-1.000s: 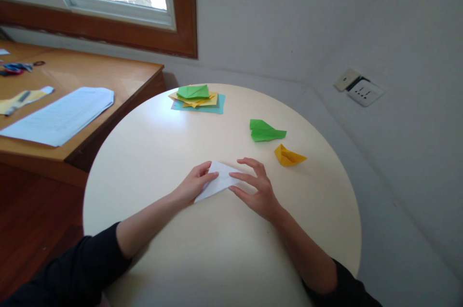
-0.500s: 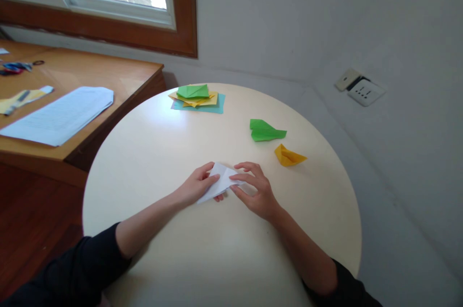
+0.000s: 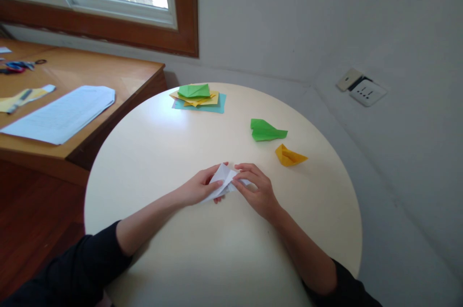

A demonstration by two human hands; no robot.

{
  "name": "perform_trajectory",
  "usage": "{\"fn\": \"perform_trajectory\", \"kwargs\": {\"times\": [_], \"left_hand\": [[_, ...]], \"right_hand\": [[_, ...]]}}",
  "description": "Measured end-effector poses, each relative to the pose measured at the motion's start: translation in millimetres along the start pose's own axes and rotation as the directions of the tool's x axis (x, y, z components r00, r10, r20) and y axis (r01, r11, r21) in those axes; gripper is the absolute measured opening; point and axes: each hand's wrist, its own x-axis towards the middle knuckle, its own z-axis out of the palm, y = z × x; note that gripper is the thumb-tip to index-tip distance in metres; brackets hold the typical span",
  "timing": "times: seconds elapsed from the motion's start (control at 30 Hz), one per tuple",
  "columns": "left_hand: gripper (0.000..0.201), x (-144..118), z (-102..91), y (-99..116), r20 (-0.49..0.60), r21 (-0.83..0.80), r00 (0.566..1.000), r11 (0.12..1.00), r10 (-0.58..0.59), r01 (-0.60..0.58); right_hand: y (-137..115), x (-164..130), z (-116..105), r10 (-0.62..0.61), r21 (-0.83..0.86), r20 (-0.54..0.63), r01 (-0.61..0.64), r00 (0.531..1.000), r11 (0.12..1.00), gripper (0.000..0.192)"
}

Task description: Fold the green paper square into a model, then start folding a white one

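White folded paper (image 3: pixel 223 180) sits pinched between my two hands, near the middle of the round cream surface (image 3: pixel 173 143) and a little toward my side of it. My left hand (image 3: pixel 198 187) curls around the paper's left end, thumb on top and fingers tucked beneath, so the underside of the sheet is hidden from me. My right hand (image 3: pixel 257 190) closes its thumb and forefinger on the paper's right end, and those fingers cover the fold there; I cannot make out how many layers it has. One flap stands up slightly off the surface.

Beyond the white paper and to its right lies a green folded paper piece (image 3: pixel 266 130), and just right of that, nearer the rim, a yellow folded paper piece (image 3: pixel 289 156); both are well apart from my hands. Farther off, at the far edge, a stack of coloured paper sheets (image 3: pixel 198 97) rests with a green folded one on top, its lower sheets mostly covered.

Bare surface lies open left of the white paper and between it and my body. My dark sleeves are cut off by the bottom of the frame. Left of the round surface, a wooden desk (image 3: pixel 90 75) carries a printed sheet (image 3: pixel 61 114), and its far end runs out of view.
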Motion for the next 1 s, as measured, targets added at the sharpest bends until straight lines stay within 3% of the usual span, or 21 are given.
{"fn": "perform_trajectory", "kwargs": {"times": [0.23,0.47,0.8,1.0], "left_hand": [[0.094,0,2.4,-5,-0.088,0.063,0.995,0.997,-0.035,0.04],[0.054,0,0.5,-2,-0.09,0.05,0.996,0.999,-0.014,0.018],[0.034,0,3.2,6,-0.19,0.209,0.982,0.977,-0.004,0.044],[0.027,0,-0.4,1,-0.217,0.359,0.97,0.933,0.109,-0.025]], "right_hand": [[-2,0,1,0.009,-0.037,-0.024,-0.01,1.0,0.999,0.005],[1,0,1,0.03,-0.067,-0.073,-0.035,0.997,0.997,0.006],[2,0,1,0.031,-0.075,-0.09,-0.038,0.995,0.996,0.005],[1,0,0,0.033,-0.067,-0.096,-0.04,0.995,0.997,0.004]]}}
